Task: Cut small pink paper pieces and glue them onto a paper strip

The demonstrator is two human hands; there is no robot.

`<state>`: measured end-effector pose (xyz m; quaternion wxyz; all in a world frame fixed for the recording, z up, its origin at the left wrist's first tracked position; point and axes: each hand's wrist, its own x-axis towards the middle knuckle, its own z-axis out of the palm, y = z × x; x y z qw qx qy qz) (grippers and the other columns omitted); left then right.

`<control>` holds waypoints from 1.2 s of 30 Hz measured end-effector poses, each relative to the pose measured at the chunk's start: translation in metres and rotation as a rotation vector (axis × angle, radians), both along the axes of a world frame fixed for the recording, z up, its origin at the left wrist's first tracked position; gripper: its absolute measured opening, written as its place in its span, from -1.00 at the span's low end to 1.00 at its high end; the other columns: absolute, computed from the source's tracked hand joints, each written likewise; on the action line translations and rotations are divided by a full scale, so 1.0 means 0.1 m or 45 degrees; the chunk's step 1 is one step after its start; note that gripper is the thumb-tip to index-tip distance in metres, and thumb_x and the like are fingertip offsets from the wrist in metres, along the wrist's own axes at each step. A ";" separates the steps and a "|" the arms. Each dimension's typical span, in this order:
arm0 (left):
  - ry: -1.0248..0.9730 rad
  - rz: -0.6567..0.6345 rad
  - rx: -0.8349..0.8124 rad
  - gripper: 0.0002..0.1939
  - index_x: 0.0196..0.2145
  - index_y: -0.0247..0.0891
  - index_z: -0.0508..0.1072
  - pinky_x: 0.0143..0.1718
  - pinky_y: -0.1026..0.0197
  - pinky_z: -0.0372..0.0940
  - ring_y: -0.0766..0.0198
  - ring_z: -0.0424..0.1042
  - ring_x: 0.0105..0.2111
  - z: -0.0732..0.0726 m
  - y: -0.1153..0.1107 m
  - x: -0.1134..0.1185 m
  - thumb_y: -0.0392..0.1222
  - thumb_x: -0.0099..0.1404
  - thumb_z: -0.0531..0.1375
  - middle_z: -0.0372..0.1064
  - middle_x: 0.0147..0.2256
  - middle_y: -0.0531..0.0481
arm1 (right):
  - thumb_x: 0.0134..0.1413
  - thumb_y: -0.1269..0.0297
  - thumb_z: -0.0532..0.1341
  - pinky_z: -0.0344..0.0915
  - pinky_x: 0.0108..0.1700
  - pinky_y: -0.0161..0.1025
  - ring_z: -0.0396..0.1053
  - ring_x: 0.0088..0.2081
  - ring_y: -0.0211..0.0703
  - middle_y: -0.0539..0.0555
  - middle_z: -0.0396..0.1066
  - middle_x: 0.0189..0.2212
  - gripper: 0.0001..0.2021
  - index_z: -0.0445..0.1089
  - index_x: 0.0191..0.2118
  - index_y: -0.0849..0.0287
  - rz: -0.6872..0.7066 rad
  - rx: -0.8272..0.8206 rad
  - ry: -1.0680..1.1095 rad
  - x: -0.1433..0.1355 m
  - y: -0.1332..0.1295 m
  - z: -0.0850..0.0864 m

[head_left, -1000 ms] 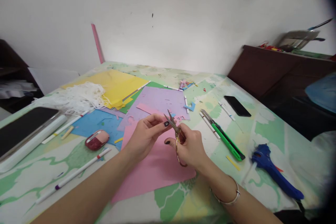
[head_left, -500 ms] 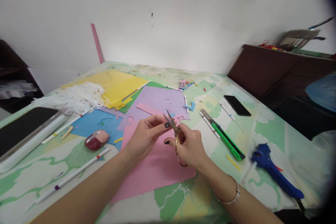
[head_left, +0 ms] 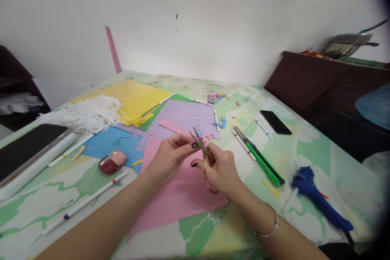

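In my right hand point(head_left: 221, 166) is a pair of small scissors point(head_left: 203, 148) with gold handles, its blades slightly apart and pointing up and away. My left hand point(head_left: 170, 156) is closed in a pinch right beside the blades. Whatever its fingertips hold is too small and too hidden to make out. Both hands are above a pink foam sheet point(head_left: 179, 201) lying on the table. Beyond it, a purple sheet point(head_left: 191, 111) carries a pink strip point(head_left: 173, 126) and small scraps.
Right of my hands lie a green box cutter point(head_left: 263, 164), a blue glue gun point(head_left: 321, 199) and a black phone point(head_left: 276, 122). Leftward are a marker point(head_left: 88, 200), a pink-and-maroon case point(head_left: 112, 162), a blue sheet point(head_left: 106, 144), white string point(head_left: 88, 111) and yellow sheets point(head_left: 122, 91).
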<state>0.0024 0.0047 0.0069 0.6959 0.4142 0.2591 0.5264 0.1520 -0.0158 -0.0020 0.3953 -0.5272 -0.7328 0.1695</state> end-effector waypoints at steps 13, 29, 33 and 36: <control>0.029 0.008 -0.012 -0.93 -0.48 -0.31 0.48 -0.02 0.12 0.24 0.26 0.45 -0.28 0.02 0.01 -0.02 -0.33 0.05 0.31 0.49 -0.37 -0.03 | -0.06 0.06 0.25 -0.07 -0.56 -0.37 -0.05 -0.65 -0.36 -0.16 0.06 -0.73 -0.63 0.04 -0.56 0.11 0.007 0.018 -0.038 0.02 0.00 0.00; 0.113 -0.035 0.079 -0.93 -0.48 -0.32 0.46 -0.05 0.11 0.26 0.18 0.46 -0.21 0.03 0.05 -0.08 -0.32 0.06 0.31 0.50 -0.32 -0.06 | -0.06 -0.02 0.24 -0.05 -0.56 -0.35 -0.03 -0.66 -0.37 -0.15 0.10 -0.73 -0.60 0.06 -0.58 0.12 -0.004 0.061 -0.111 0.07 0.01 0.00; 0.127 -0.045 0.080 -0.92 -0.48 -0.32 0.46 -0.05 0.09 0.25 0.16 0.46 -0.21 0.04 0.06 -0.09 -0.32 0.05 0.31 0.50 -0.33 -0.07 | -0.06 -0.03 0.24 -0.04 -0.56 -0.35 -0.01 -0.66 -0.37 -0.14 0.12 -0.73 -0.60 0.08 -0.57 0.12 0.012 0.068 -0.133 0.09 0.01 0.00; 0.131 -0.055 0.090 -0.93 -0.48 -0.31 0.46 -0.05 0.08 0.25 0.16 0.46 -0.21 0.05 0.06 -0.10 -0.32 0.06 0.31 0.50 -0.33 -0.07 | -0.07 -0.04 0.24 -0.04 -0.55 -0.35 -0.01 -0.65 -0.37 -0.14 0.13 -0.72 -0.59 0.08 -0.57 0.12 0.016 0.052 -0.149 0.10 0.01 0.00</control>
